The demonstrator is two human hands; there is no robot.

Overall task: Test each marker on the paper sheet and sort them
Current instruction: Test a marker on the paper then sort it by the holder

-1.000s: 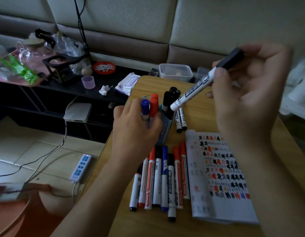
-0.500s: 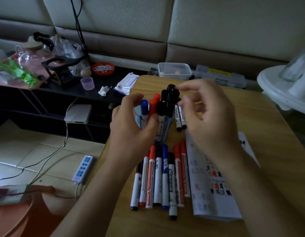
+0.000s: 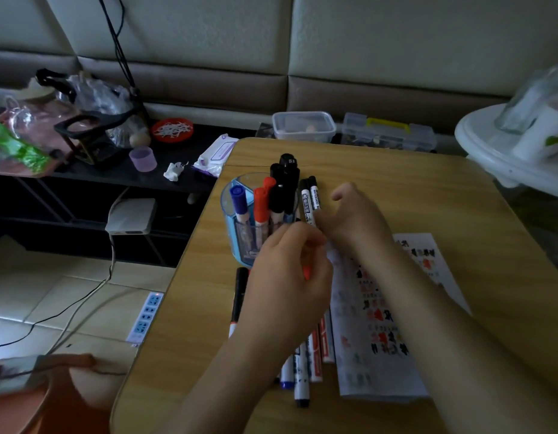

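Note:
A clear blue marker cup (image 3: 240,236) stands on the wooden table (image 3: 427,189) and holds a blue marker (image 3: 238,200), red markers (image 3: 261,205) and black markers (image 3: 287,183). Two black-capped markers (image 3: 309,198) lie just right of it. My right hand (image 3: 355,220) hovers beside those two, fingers loosely curled, nothing visible in it. My left hand (image 3: 287,277) covers the top of the row of lying markers (image 3: 302,371), its fingers curled around a red-capped marker (image 3: 307,272). The scribbled paper sheet (image 3: 381,324) lies right of the row, partly under my right forearm.
Beyond the table's far edge sit a plastic tub (image 3: 302,125) and a clear organiser box (image 3: 387,133). A white round stand (image 3: 506,158) is at the right. The low black shelf (image 3: 115,173) at the left is cluttered. A power strip (image 3: 144,317) lies on the floor.
My right hand put the black marker into the cup and drew back to the right. My left hand let go of the cup and dropped onto the row of lying markers.

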